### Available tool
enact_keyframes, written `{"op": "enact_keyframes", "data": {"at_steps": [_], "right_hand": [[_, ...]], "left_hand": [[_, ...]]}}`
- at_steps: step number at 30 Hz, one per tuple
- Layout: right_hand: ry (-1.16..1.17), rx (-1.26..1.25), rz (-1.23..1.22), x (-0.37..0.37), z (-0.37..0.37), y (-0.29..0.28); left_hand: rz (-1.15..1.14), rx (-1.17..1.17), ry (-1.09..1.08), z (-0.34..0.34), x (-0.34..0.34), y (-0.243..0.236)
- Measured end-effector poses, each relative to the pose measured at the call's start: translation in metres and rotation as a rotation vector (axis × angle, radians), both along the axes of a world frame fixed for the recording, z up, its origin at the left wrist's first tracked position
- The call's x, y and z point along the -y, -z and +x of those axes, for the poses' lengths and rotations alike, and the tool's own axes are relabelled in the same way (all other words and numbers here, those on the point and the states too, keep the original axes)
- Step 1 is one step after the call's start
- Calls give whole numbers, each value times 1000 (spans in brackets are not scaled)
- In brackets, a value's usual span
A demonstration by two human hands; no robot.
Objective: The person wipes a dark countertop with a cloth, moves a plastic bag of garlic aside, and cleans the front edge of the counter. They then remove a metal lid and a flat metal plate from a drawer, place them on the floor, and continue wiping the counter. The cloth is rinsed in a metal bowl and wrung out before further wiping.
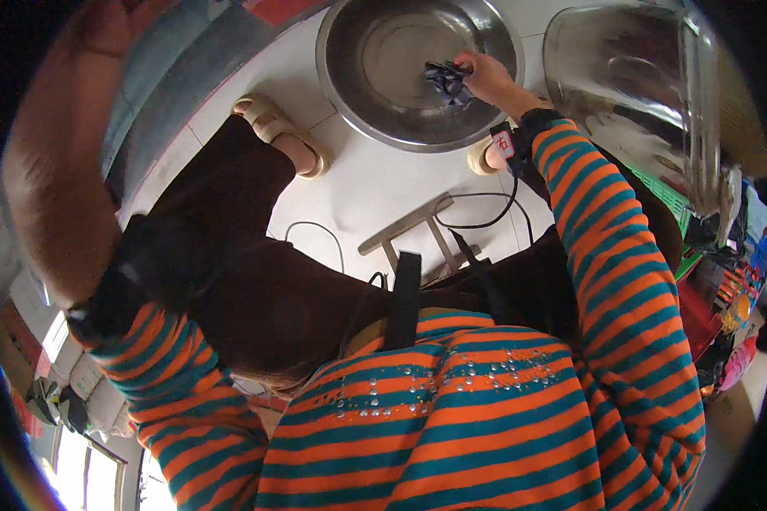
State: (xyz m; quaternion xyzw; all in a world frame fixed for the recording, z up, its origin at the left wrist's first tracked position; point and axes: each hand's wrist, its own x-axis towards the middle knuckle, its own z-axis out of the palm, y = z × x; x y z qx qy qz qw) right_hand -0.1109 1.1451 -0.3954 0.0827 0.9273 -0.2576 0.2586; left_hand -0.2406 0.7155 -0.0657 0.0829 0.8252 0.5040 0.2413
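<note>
The right hand grips a dark cloth inside the steel basin, near its right rim. The left hand is raised close, blurred; its grip is unclear.

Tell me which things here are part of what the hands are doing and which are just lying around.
In use:
right hand
dark crumpled cloth
round steel basin

Lying about:
second steel basin
wooden stool
green crate
left hand, raised, holding nothing visible
</note>
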Motion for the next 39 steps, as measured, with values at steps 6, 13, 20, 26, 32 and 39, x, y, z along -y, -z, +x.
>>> {"op": "enact_keyframes", "data": {"at_steps": [6,13,20,26,32,39], "right_hand": [[-4,-223,133,2,9,36],[-261,-55,302,29,27,52],[339,272,-407,7,-5,42],[166,-272,-28,16,3,43],[-162,-46,208,39,2,62],[708,201,-495,40,-10,42]], "left_hand": [[35,63,-3,-18,-11,5],[62,93,-1,-28,-34,6],[98,53,0,-15,-67,-2],[125,32,18,-4,-81,-8],[145,92,-22,0,-89,-11],[235,140,36,-5,-105,-3]]}}
